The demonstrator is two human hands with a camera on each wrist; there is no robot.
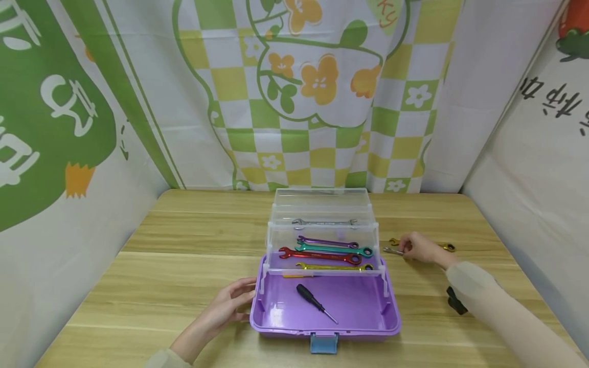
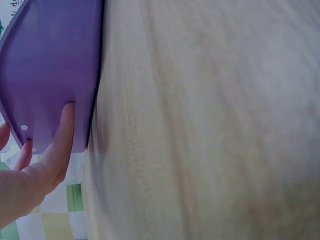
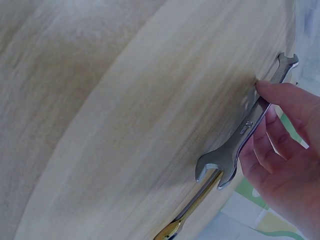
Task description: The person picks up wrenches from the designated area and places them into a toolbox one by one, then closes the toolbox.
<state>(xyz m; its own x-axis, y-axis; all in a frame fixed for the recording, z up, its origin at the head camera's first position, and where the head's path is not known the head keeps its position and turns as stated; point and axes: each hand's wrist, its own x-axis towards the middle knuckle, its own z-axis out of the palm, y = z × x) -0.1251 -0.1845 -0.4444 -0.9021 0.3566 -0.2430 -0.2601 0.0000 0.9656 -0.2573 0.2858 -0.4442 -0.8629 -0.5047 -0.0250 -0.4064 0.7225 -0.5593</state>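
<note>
My right hand (image 1: 421, 249) pinches a silver open-end wrench (image 3: 247, 126) by its handle, thumb on one side and fingers on the other, at the table's right. Close beside it lies a gold wrench (image 1: 448, 247), partly hidden by the hand. My left hand (image 1: 225, 307) touches the left side of a purple toolbox (image 1: 349, 306) with extended fingers (image 2: 62, 132). A black-handled screwdriver (image 1: 313, 300) lies in the box bottom. Purple, green, red (image 1: 322, 255) and gold wrenches rest in the raised clear tray (image 1: 322, 232); a silver wrench (image 1: 324, 223) sits behind them.
The toolbox stands open on the wooden table (image 1: 184, 245), its blue latch (image 1: 323, 343) at the front. A black object (image 1: 455, 300) lies beside my right forearm, partly covered. Patterned curtains (image 1: 299, 148) hang behind the table.
</note>
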